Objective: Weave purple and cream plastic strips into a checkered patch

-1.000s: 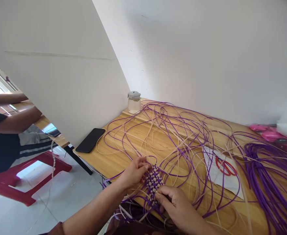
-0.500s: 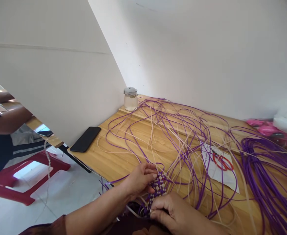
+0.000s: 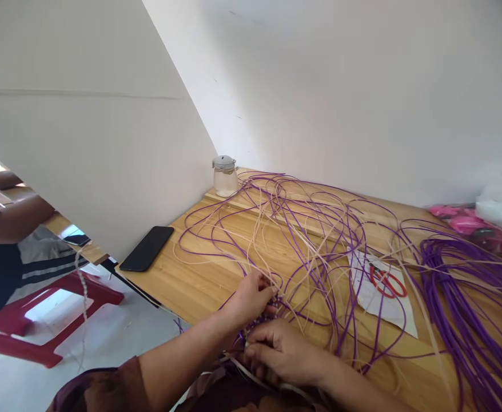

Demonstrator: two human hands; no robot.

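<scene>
A woven checkered piece [image 3: 257,327] of purple and cream strands lies at the table's near edge, mostly covered by my hands. My left hand [image 3: 253,294] is closed at its far end, with thumb and fingers pinched together. Curled over its near side is my right hand [image 3: 283,350], thumb against the bent forefinger. Long loose purple and cream strands [image 3: 315,257] fan out from the piece across the wooden table. Some pale strands also hang beneath my right hand. What lies under the fingers is hidden.
A black phone [image 3: 147,248] rests at the table's left edge. Further back stands a lidded glass jar [image 3: 225,178]. Red-handled scissors [image 3: 387,282] lie on white paper [image 3: 382,309], strands crossing them. A purple strand coil [image 3: 452,286] and pink bundle [image 3: 465,220] are at right.
Both hands have shifted slightly left with the woven piece, and now cover more of its checkered face. The right hand has come closer to the left. The view has tilted a little.
</scene>
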